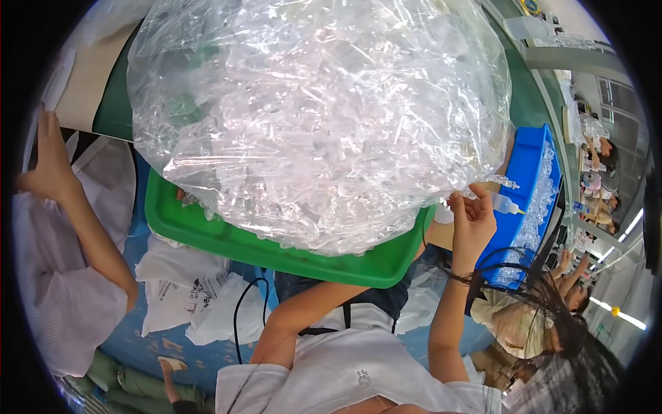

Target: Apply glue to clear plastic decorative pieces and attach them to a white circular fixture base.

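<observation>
A huge clear plastic bag, packed with small clear plastic pieces, fills the middle and rests on a green tray. At the bag's right edge is my right hand, its fingers curled together; what they pinch, if anything, is too small to make out. Right beside those fingers a small translucent bottle with a yellowish tip points right; whether I hold it cannot be told. A clear ridged piece shows just above. My left forearm reaches rightward beneath the tray's near edge, and the left hand's fingers are hidden.
To the right stands a blue bin holding many clear pieces. A co-worker's arm is at the far left. White plastic bags and a black cable are below the tray. More people sit along the right.
</observation>
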A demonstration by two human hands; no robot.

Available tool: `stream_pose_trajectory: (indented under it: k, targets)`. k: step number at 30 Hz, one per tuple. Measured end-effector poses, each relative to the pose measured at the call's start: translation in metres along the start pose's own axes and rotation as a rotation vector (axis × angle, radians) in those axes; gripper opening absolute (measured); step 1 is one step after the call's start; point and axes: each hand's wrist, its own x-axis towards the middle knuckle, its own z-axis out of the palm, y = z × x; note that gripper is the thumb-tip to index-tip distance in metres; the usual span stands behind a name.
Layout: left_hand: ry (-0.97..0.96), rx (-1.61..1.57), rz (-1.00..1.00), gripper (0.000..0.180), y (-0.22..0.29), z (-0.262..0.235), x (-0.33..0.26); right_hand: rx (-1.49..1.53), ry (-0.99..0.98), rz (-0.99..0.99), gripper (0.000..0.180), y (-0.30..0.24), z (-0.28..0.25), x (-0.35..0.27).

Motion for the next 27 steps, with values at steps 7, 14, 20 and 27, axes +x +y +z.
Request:
stream_pose_trajectory:
  k: [7,14,20,27]
  targets:
    - [-0.048,-0.283,-0.276,0.028,0.019,0.005,0.000,-0.137,0.029,-0.109,0.030,-0.007,0.006,-0.001]
    - [-0.113,-0.428,-0.265,0.036,0.010,-0.010,0.007,-0.149,0.029,-0.146,0.026,-0.016,0.013,0.004]
    - [-0.013,-0.435,-0.327,0.025,0.010,-0.008,0.007,0.003,-0.006,-0.095,0.028,0.000,0.008,0.004]
    - [-0.035,-0.315,-0.235,0.031,0.006,-0.012,0.004,-0.144,0.030,-0.091,0.028,-0.011,0.007,0.000]
